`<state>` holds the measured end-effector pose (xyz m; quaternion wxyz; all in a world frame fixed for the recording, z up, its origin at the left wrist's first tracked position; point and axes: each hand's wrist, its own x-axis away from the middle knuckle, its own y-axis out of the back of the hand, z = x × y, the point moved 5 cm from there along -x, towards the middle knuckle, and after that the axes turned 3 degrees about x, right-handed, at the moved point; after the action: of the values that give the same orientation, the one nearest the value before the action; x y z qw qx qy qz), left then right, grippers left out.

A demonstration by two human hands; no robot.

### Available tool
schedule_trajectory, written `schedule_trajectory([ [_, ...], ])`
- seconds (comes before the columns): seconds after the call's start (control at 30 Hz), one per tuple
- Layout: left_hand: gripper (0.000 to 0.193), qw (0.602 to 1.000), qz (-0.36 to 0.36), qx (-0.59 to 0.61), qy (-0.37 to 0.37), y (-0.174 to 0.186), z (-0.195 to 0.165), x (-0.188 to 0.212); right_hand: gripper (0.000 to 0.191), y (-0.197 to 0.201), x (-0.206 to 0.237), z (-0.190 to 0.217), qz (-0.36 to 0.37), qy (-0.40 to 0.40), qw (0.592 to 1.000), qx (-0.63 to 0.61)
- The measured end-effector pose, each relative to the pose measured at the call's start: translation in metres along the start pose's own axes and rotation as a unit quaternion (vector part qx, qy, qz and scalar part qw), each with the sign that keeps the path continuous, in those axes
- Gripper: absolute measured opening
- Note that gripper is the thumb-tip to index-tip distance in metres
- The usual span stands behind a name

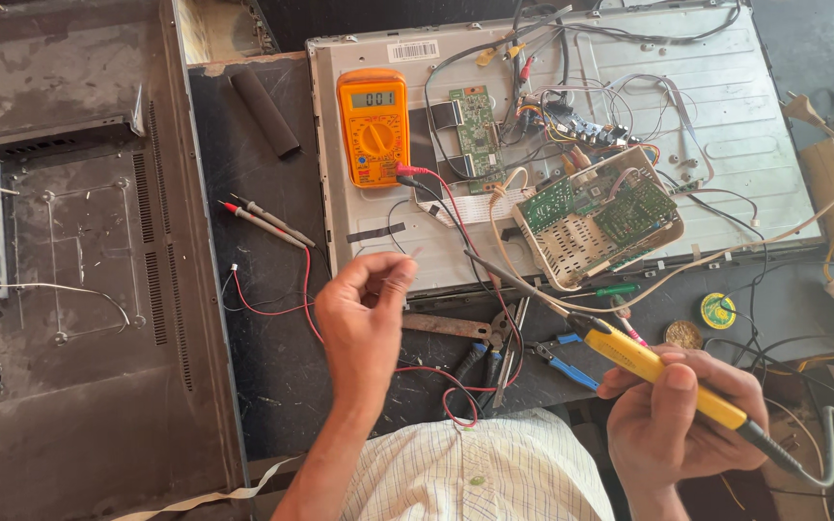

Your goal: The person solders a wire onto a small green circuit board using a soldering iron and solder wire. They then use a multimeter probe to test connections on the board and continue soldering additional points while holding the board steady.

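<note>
Gripping yellow-handled soldering iron, right hand fingers wrapped tight, tip near beige plastic tray of green circuit boards. Left hand raised, thumb and fingertips pinched together; held item too small to tell. Orange multimeter beyond.

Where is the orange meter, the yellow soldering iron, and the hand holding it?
orange meter (374, 128), head view, on its round dial.
yellow soldering iron (651, 367), head view, on its yellow handle.
right hand (680, 415), head view, on the back of the hand gripping the handle.
</note>
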<state>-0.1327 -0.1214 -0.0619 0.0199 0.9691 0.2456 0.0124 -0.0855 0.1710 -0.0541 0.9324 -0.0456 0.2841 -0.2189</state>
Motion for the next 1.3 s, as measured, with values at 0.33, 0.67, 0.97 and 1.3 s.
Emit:
schedule_trajectory([
  [0.33,0.007,0.943,0.001,0.329,0.06,0.005,0.026,-0.005,0.024,-0.005,0.013,0.001,0.014,-0.047,0.999,0.002],
  [0.67,0.007,0.888,0.052,0.455,0.041,0.0,0.022,0.002,0.026,-0.011,0.011,0.006,0.01,-0.051,0.999,0.01],
  [0.97,0.007,0.886,0.063,0.458,0.036,0.0,0.021,0.002,0.025,-0.014,0.009,0.006,0.012,-0.047,0.999,0.004],
  [1.3,0.006,0.888,0.073,0.454,0.032,-0.001,0.017,0.004,0.025,-0.015,0.009,0.004,0.02,-0.042,0.999,0.002],
])
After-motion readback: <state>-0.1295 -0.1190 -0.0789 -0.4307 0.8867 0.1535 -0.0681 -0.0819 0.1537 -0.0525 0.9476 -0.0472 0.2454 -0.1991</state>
